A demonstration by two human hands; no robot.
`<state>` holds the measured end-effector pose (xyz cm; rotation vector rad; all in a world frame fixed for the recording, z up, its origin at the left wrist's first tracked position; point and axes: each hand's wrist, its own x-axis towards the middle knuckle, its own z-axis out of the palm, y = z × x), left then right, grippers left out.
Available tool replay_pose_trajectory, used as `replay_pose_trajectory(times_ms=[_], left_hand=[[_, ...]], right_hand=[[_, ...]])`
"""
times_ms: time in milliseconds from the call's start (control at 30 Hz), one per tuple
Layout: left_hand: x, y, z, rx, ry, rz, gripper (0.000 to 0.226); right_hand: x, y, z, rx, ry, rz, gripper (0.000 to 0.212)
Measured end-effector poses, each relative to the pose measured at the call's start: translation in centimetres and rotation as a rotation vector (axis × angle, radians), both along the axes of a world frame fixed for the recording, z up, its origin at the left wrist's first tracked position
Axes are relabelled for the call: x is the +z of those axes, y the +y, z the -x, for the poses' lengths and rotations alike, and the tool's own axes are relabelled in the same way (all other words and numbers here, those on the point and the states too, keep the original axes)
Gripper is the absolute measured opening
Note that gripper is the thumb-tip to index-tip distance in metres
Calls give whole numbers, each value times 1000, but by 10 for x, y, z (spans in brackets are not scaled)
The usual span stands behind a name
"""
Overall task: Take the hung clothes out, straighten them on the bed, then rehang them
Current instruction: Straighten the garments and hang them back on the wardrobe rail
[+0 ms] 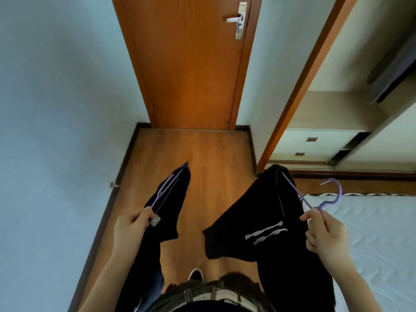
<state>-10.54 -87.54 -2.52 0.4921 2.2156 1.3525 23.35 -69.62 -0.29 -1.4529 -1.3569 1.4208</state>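
I hold two dark garments, each on a purple hanger, above the wooden floor. My left hand (131, 230) grips the left purple hanger (165, 192), from which a black garment (167, 219) with a small grey tag hangs down. My right hand (324, 231) pinches the neck of the right purple hanger (331, 197), whose hook curls over the bed. A black shirt (245, 217) with white stripes on the chest hangs from it. The bed (378, 233) with a white quilted mattress lies at the right.
A closed wooden door (191, 64) with a metal handle (235, 19) stands straight ahead. Light blue wall (56, 109) runs along the left. An open wardrobe (337, 143) with drawers is at the right, beyond the bed. My shoe (195, 274) shows on the floor below.
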Motion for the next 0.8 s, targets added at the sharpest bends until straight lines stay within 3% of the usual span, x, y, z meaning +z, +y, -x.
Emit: replay_pose_trajectory(times_ms=[233,633,800], left_hand=[[8,182,41,-273,-34,-10,27],[25,481,7,-700,43,-22,34],[40,592,-24,-832,-19,-54,35]], right_hand=[[3,105,24,-196,-17,-12,31],[15,326,13,-440,28,-84,30],[33,398,-1,-502,38,-127,33]])
